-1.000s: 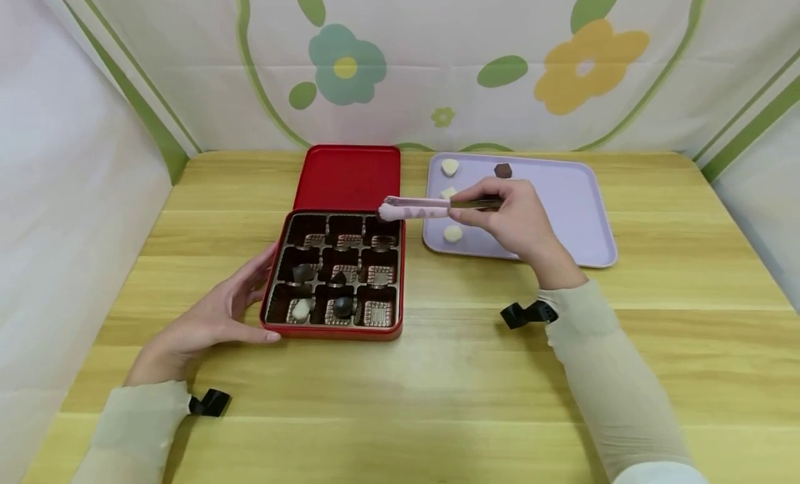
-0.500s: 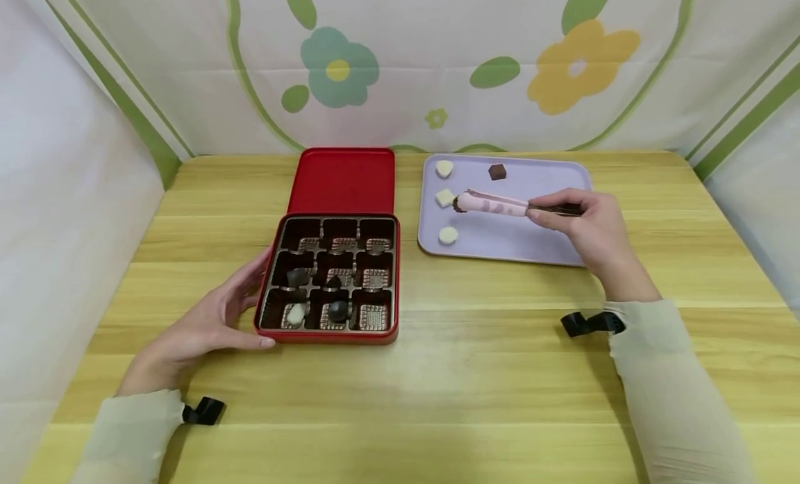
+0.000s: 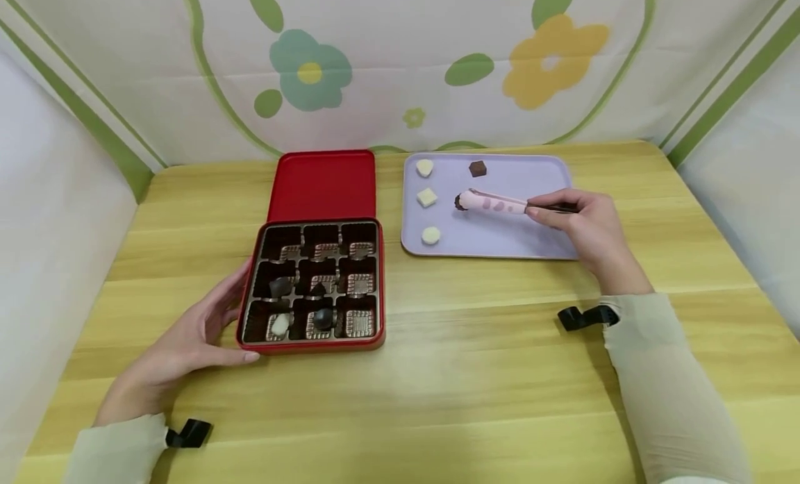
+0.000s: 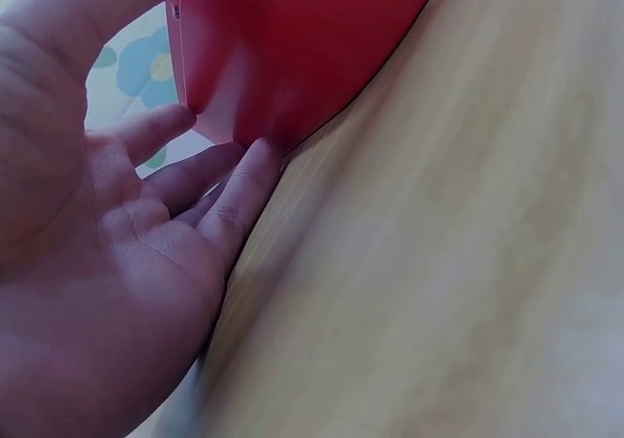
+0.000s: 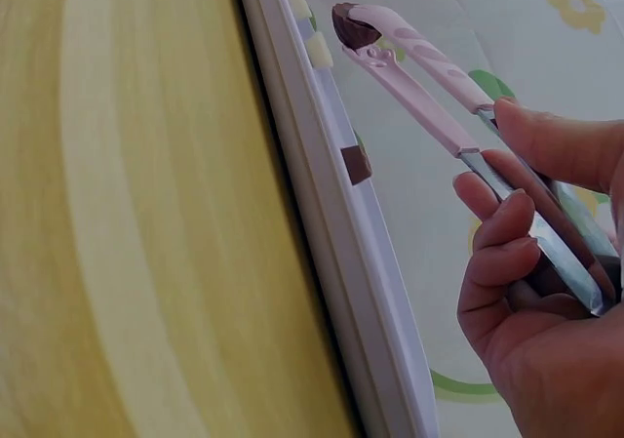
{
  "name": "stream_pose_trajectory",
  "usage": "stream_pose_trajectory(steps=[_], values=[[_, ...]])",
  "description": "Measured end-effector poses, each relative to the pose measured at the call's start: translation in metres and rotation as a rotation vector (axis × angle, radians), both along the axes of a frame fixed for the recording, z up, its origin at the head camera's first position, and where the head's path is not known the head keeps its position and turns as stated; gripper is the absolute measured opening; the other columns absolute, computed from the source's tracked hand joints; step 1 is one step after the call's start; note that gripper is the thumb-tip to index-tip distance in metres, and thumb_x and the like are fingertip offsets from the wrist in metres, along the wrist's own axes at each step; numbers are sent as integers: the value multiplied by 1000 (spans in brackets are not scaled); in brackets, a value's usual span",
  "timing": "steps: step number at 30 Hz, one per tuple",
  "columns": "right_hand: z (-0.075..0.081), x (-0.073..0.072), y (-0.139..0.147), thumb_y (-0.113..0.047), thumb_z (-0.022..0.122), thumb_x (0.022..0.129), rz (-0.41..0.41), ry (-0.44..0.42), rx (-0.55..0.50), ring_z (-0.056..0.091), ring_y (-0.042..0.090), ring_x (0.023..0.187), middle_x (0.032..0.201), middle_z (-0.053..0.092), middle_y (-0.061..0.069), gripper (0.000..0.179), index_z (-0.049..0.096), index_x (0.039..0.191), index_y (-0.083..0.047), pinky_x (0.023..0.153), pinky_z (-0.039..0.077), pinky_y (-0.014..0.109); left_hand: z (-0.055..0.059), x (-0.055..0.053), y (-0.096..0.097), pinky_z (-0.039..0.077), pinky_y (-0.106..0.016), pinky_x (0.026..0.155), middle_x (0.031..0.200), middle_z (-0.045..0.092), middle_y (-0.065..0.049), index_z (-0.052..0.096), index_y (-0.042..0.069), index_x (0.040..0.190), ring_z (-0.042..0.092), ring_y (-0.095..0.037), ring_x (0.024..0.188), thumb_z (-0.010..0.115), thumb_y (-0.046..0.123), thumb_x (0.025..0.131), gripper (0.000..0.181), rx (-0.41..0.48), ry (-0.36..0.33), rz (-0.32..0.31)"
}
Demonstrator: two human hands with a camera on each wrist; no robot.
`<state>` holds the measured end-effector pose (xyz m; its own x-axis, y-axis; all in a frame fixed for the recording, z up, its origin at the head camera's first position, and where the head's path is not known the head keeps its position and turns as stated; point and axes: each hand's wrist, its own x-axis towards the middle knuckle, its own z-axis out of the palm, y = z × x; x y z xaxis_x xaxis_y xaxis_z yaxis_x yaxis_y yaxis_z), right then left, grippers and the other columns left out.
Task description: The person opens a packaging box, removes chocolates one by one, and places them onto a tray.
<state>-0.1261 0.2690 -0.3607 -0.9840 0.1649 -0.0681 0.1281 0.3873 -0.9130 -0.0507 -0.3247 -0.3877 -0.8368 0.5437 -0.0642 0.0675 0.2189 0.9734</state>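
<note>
Hands, two, set well apart: left hand [image 3: 181,348], fingers extended and touching the left wall of a red tin [image 3: 337,346], thumb laid out toward the near left corner; right hand [image 3: 596,230], thumb and fingers clamped on the handles of a pair of tongs [image 3: 500,204] with pale pink ends. Ridged brown piece [image 5: 353,26], one, pinched at the tongs' tips (partly covered by them) and raised above a lilac tray [image 3: 462,241]. Tin resting on the wood-grain table [image 3: 437,380], its dark insert divided three by three; near row, a white piece [image 3: 280,325] at left and a dark round piece [image 3: 323,319] in the middle; middle row, a dark block [image 3: 280,287] at left and a small dark piece [image 3: 319,289] in the centre. Red lid [image 3: 323,185], flat, just behind the tin. Tray to the right of both, bearing along its left side a pale rounded piece [image 3: 425,167], a pale square piece [image 3: 427,197] and a pale round piece [image 3: 430,235], back to front; a brown block [image 3: 478,169] near the far edge. Behind, a white cloth [image 3: 387,26] printed with flowers and leaves.
</note>
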Motion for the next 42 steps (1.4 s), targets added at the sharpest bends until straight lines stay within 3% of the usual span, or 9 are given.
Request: stream_pose_trajectory(steps=[5,12,20,27,35,42], values=[[2,-4,-3,-22,88,92,0,18,-51,66,6,96,94,78,-24,21,87,112,-18,78,56,15,0,5,-7,34,-7,116,184,10,-5,8,18,175,28,11,156,81,-23,78,128,6,19,14],[-1,-3,5,-17,87,92,-14,36,-66,66,3,89,90,77,-24,16,88,108,-18,76,56,15,3,-1,-5,33,-7,117,184,9,-7,7,20,175,30,9,156,80,-22,79,128,10,0,-20],[1,-4,10,-14,88,91,-50,25,-135,65,4,86,86,80,-21,13,89,100,-23,71,54,17,8,-1,-2,36,-7,114,183,15,-6,8,21,175,39,6,151,81,-21,80,127,-13,27,-10],[1,-2,16,-18,90,89,-97,-35,-140,59,6,79,89,76,-21,9,89,93,-27,68,52,16,5,4,2,39,-8,112,182,16,-7,10,24,175,42,6,148,84,-17,80,128,-45,36,7],[-4,-4,15,-24,89,91,-174,-104,-133,57,7,83,98,72,-21,9,88,90,-33,69,51,17,4,4,1,38,-7,113,183,13,-6,9,26,175,39,9,149,84,-16,81,128,-64,31,12],[-6,-7,12,-27,89,91,-184,-117,-119,57,7,90,105,69,-20,9,87,89,-36,72,52,16,2,3,0,38,-7,113,183,14,-6,9,26,175,38,8,150,84,-16,81,128,-63,33,13]])
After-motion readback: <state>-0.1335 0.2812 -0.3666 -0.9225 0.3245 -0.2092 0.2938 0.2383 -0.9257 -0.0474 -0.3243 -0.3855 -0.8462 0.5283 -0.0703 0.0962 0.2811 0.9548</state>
